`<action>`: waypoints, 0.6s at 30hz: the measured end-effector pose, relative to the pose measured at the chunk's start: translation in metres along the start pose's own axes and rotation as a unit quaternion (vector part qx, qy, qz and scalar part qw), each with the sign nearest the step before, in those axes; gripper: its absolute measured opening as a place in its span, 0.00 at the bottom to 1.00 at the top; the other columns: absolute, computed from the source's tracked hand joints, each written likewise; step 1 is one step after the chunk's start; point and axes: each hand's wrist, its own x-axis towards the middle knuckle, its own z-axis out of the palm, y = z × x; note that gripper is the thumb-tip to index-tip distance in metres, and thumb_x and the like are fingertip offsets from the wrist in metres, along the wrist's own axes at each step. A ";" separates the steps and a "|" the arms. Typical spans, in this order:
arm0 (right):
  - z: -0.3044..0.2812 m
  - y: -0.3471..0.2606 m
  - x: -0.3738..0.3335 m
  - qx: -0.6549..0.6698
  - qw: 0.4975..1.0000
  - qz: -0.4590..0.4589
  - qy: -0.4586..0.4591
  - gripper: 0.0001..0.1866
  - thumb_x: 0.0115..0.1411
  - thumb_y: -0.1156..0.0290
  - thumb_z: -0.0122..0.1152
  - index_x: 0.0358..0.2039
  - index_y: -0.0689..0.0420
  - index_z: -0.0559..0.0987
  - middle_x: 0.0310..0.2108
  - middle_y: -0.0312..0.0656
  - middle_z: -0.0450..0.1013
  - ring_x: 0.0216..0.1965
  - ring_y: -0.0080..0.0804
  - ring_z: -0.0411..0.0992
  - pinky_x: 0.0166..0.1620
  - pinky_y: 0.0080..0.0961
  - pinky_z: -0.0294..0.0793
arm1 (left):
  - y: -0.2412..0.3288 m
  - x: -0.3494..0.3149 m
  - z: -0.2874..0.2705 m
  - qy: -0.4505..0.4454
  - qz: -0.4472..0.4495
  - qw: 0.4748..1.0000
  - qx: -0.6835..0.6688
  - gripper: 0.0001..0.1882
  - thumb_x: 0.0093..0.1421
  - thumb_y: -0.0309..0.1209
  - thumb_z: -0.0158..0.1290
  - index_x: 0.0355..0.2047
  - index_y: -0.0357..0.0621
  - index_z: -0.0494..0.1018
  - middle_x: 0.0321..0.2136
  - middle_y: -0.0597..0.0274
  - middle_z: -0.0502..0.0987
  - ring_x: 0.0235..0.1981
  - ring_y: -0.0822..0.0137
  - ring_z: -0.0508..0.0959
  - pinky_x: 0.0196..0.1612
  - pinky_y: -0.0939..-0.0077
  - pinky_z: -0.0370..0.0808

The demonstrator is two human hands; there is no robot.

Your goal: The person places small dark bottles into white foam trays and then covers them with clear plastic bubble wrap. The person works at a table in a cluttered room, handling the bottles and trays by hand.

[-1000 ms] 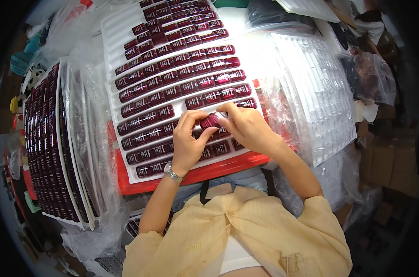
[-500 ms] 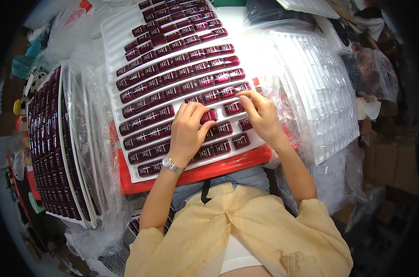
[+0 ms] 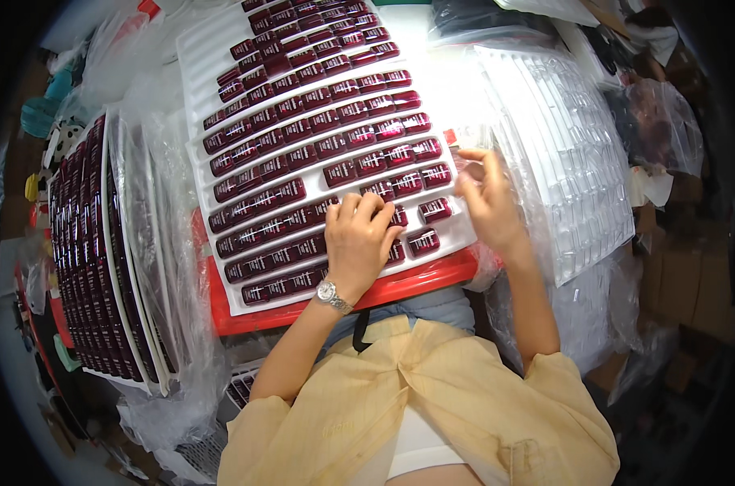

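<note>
Picture a clock lying flat, with its middle at the middle of the near white tray (image 3: 317,181). Small, shiny, dark red bottles (image 3: 324,120) lie in slanting rows on the tray, with pale marks on their fronts. A bare white gap shows just above the middle, between 11 and 12 o'clock. More rows run up toward 12 o'clock.

The left hand (image 3: 355,247) is over the tray, between 4 and 5 o'clock from the middle. Its fingers are bent down over the bottles and hide some of them. I cannot tell if they grip one. A silver watch (image 3: 327,292) is on that wrist.

The right hand (image 3: 493,206) is at 3 o'clock, just past the edge of the tray. Its fingers are bent, and I cannot tell if they hold anything. Near it, one lone bottle (image 3: 434,209) lies on the tray at 3 o'clock, and another bottle (image 3: 424,241) lies a bit below it.

The tray sits on a red bench (image 3: 424,279), which peeks out at 6 o'clock. At 9 o'clock, full trays (image 3: 84,267) lean beside crinkly plastic (image 3: 193,324). Between 2 and 3 o'clock are clear trays (image 3: 566,162).
</note>
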 end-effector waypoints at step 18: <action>-0.098 -0.014 -0.026 -0.520 0.844 -0.037 0.124 0.14 0.57 0.68 0.62 0.41 0.62 0.76 0.39 0.47 0.71 0.36 0.44 0.73 0.40 0.35 0.71 | 0.010 0.013 0.017 -0.027 -0.002 0.999 0.043 0.16 0.46 0.35 0.63 0.36 0.45 0.77 0.34 0.66 0.72 0.38 0.64 0.69 0.41 0.67 0.62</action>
